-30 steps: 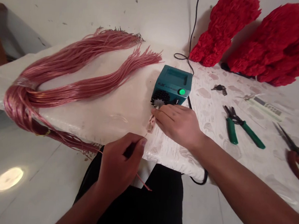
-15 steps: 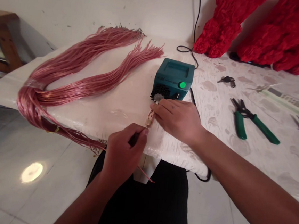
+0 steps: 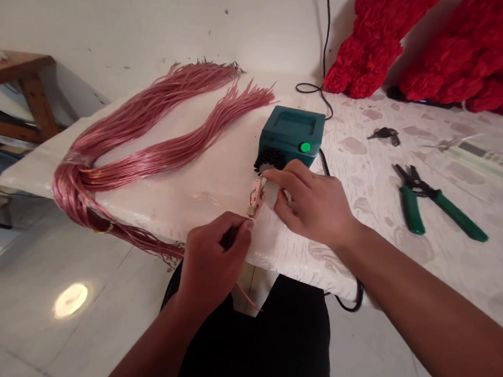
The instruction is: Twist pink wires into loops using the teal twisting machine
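Note:
My left hand [image 3: 217,256] is closed in a pinch on a thin pink wire [image 3: 247,298] at the table's front edge; a loose end hangs below it over my lap. Just beyond my fingertips is a small pinkish clamp-like piece [image 3: 256,198], attached in front of a teal motor box [image 3: 292,130] with a green button. The box has a black toothed ring [image 3: 268,160] on its front. My right hand [image 3: 310,199] is beside the clamp piece, its forefinger stretched out and touching near the ring's centre. Its lower fingers are bent and apart from the forefinger.
A large bundle of pink wires [image 3: 148,162] lies left, hanging partly over the edge. Green-handled pliers [image 3: 422,194], keys [image 3: 386,134] and a pale device with buttons [image 3: 492,159] lie right. Red cloth flowers [image 3: 369,46] stand behind; a black cable [image 3: 326,36] runs down the wall.
My right forefinger has straightened and the hand has shifted slightly right, uncovering more of the clamp piece. My left hand keeps its pinch on the wire. The view has shifted a little.

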A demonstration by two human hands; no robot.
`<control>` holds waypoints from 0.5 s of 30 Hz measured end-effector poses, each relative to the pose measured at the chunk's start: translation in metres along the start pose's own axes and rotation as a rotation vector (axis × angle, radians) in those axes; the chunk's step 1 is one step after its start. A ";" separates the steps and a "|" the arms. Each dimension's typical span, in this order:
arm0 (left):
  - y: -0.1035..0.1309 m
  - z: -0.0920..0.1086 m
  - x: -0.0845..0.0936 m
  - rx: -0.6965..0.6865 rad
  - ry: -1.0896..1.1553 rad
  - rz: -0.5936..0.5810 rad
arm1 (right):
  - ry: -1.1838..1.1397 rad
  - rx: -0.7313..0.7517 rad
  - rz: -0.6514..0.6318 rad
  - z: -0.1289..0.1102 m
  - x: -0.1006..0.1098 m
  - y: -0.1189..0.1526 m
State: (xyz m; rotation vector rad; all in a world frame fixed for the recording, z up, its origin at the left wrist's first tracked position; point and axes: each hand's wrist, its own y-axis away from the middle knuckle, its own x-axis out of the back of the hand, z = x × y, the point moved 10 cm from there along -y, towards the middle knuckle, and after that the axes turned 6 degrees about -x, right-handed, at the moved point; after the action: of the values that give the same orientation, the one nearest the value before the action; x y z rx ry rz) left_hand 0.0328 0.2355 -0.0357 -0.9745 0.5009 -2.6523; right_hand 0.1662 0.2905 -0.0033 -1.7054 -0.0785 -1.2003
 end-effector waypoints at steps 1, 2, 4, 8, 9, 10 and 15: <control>0.000 0.000 0.000 0.003 -0.007 0.000 | -0.010 -0.014 0.008 0.002 0.001 0.000; 0.000 -0.001 0.001 0.005 -0.015 -0.001 | -0.019 -0.024 0.012 0.003 0.002 -0.001; 0.000 -0.001 0.001 0.002 -0.028 -0.005 | -0.040 -0.040 0.020 0.006 0.003 -0.001; 0.001 0.000 0.003 -0.010 -0.030 -0.008 | -0.103 -0.092 0.043 0.013 0.006 -0.001; 0.001 0.000 0.003 -0.010 -0.030 -0.008 | -0.114 -0.104 0.043 0.014 0.006 -0.001; 0.001 0.000 0.003 -0.009 -0.032 -0.010 | -0.121 -0.114 0.042 0.015 0.006 -0.001; -0.001 0.000 0.002 -0.013 -0.034 -0.013 | -0.136 -0.108 0.028 0.015 0.004 -0.001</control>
State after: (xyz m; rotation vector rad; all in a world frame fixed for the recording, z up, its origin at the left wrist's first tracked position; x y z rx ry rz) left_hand 0.0312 0.2354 -0.0339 -1.0283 0.5073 -2.6421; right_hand 0.1777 0.3002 0.0004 -1.8764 -0.0732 -1.0833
